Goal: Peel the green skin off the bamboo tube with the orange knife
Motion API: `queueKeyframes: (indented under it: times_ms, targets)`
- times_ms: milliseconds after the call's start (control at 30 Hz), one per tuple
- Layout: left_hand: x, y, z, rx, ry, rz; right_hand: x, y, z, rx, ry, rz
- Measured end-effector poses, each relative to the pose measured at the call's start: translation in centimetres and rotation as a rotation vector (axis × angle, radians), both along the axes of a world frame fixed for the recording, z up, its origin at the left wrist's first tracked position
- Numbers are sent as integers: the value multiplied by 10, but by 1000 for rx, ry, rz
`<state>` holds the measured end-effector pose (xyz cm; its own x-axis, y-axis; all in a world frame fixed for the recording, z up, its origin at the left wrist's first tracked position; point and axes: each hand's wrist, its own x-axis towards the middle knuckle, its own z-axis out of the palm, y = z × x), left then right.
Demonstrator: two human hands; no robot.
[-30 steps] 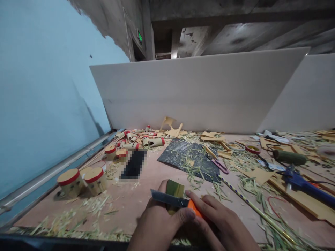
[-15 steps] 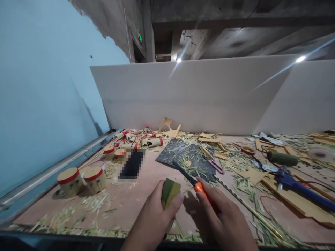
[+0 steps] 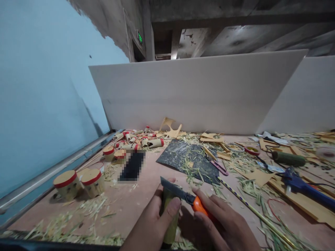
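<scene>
My left hand (image 3: 159, 218) is wrapped round a green bamboo piece (image 3: 170, 233), held roughly upright near the table's front edge. An orange-handled utility knife (image 3: 199, 205) is gripped in my right hand (image 3: 222, 219). Its blade lies across the bamboo's top end, pointing left; whether it has cut in is hard to tell. Part of the bamboo is hidden by my left fingers and thumb. Just beyond the hands is a dark cutting mat (image 3: 180, 157) strewn with shavings.
Short bamboo cups with red rims (image 3: 92, 183) stand at left, near a blurred black rectangle (image 3: 133, 166). A pink cutter (image 3: 220, 167), patterned stick (image 3: 251, 205), blue glue gun (image 3: 300, 183) and green bamboo tube (image 3: 288, 158) lie at right. A white panel (image 3: 183, 97) closes the back.
The knife has come left and its blade now rests over the bamboo's top, where before it pointed up and away. The bamboo has turned more upright in my left hand.
</scene>
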<state>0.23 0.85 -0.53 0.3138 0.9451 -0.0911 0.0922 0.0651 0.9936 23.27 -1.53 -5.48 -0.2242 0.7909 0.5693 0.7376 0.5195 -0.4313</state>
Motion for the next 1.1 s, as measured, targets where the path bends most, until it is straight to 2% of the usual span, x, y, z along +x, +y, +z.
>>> queueKeyframes:
  times_ms: [67, 200, 333, 433, 500, 600, 667, 800, 967, 1100]
  targets:
    - [3, 0, 3, 11, 82, 25, 0, 0, 0, 6, -38, 18]
    - [9, 2, 6, -65, 181, -10, 0, 3, -1, 6, -104, 84]
    - [12, 1, 6, 34, 162, -15, -1, 2, -3, -19, -103, 81]
    - [13, -1, 6, 42, 202, 8, -1, 0, -2, 20, -79, 60]
    - [13, -2, 8, 46, 270, 42, -2, 0, 0, 46, -1, -35]
    - [13, -4, 12, 83, 330, 101, -4, 6, 3, 22, 181, -329]
    - [13, -6, 13, 103, 313, 106, -5, 9, 4, -16, 197, -394]
    - [13, -8, 10, 139, 286, 116, -5, 8, 5, -46, 157, -305]
    - [15, -10, 7, 59, 189, 199, -7, 1, 9, -65, 172, -171]
    - [11, -9, 9, 66, 148, 113, -4, -1, 11, -46, 155, -104]
